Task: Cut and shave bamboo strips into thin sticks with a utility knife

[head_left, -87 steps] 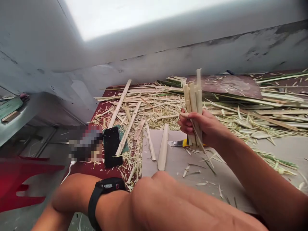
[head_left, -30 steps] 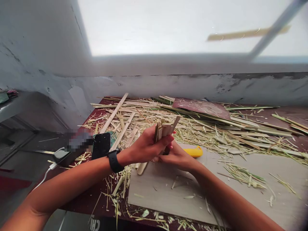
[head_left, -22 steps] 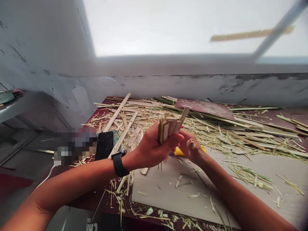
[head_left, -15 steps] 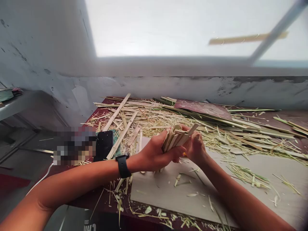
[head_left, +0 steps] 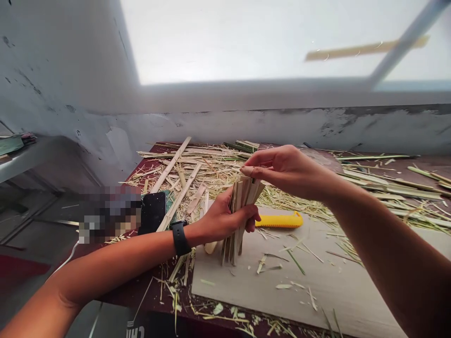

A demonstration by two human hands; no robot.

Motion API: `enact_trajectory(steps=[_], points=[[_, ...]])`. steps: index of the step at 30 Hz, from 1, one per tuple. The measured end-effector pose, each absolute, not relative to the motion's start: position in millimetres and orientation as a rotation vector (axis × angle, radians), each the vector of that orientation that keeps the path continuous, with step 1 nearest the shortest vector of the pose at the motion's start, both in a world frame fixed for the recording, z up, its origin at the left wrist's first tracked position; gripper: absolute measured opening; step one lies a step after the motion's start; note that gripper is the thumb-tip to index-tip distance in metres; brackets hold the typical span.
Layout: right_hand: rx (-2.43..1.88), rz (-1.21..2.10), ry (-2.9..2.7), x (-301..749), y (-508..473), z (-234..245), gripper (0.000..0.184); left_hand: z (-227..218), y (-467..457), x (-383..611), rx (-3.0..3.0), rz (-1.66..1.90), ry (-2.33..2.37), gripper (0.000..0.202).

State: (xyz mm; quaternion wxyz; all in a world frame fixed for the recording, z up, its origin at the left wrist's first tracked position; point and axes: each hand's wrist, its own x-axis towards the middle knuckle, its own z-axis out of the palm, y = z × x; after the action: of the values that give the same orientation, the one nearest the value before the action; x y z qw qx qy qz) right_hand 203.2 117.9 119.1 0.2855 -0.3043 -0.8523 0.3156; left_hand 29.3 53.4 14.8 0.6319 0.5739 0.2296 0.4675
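Note:
My left hand (head_left: pixel 220 220) is wrapped around a bundle of pale bamboo strips (head_left: pixel 239 216), held upright with its lower ends resting on a light grey board (head_left: pixel 317 286). A black watch (head_left: pixel 179 237) sits on that wrist. My right hand (head_left: pixel 285 169) hovers over the top of the bundle, its fingertips pinched on the upper ends of the strips. A yellow utility knife (head_left: pixel 280 219) lies on the board just behind the bundle, touched by neither hand.
Long bamboo slats and shavings (head_left: pixel 197 169) cover the dark red table (head_left: pixel 141 291) up to a grey wall. A black phone (head_left: pixel 153 212) lies left of the board near the table's left edge. A brown board (head_left: pixel 327 159) lies behind my right hand.
The bundle passed from my right hand to my left and now stands upright on the board. My right hand rose from beside it to its top; the knife is uncovered.

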Motion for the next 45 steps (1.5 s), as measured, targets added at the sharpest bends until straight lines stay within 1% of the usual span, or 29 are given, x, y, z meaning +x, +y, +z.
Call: enact_trajectory(steps=[4,7,12,22,28,32,34,39,41,45], points=[[-0.911,0.967,-2.582,214.2,145.5,135.0,0.050,9.6,53.1,29.4,1.215,1.050,0.519,0.041],[-0.885,1.103,-2.627,213.0,159.0,132.3,0.053,7.0,53.0,28.4,1.194,1.034,0.503,0.047],[-0.862,1.217,-2.591,209.2,170.6,118.9,0.051,6.2,53.5,27.9,1.133,1.002,0.568,0.054],[-0.935,1.023,-2.331,222.1,182.1,114.1,0.054,11.0,53.5,28.9,1.100,0.993,0.640,0.052],[-0.956,1.147,-2.401,222.8,184.3,109.9,0.059,9.2,54.1,30.5,1.099,1.004,0.634,0.050],[-0.923,1.106,-2.334,221.4,180.9,113.2,0.055,9.9,53.4,29.9,1.116,0.988,0.649,0.050],[-0.948,1.036,-2.218,223.7,179.3,116.8,0.053,10.4,53.1,29.5,1.126,0.979,0.656,0.051],[-0.977,0.889,-1.846,235.3,182.5,122.6,0.041,8.9,54.1,30.3,1.121,0.976,0.656,0.055],[-1.005,0.903,-1.810,238.5,185.6,121.9,0.044,8.2,54.7,30.9,1.113,0.976,0.652,0.058],[-1.079,1.098,-1.977,235.5,186.6,116.5,0.066,9.2,54.5,31.2,1.109,0.977,0.658,0.059]])
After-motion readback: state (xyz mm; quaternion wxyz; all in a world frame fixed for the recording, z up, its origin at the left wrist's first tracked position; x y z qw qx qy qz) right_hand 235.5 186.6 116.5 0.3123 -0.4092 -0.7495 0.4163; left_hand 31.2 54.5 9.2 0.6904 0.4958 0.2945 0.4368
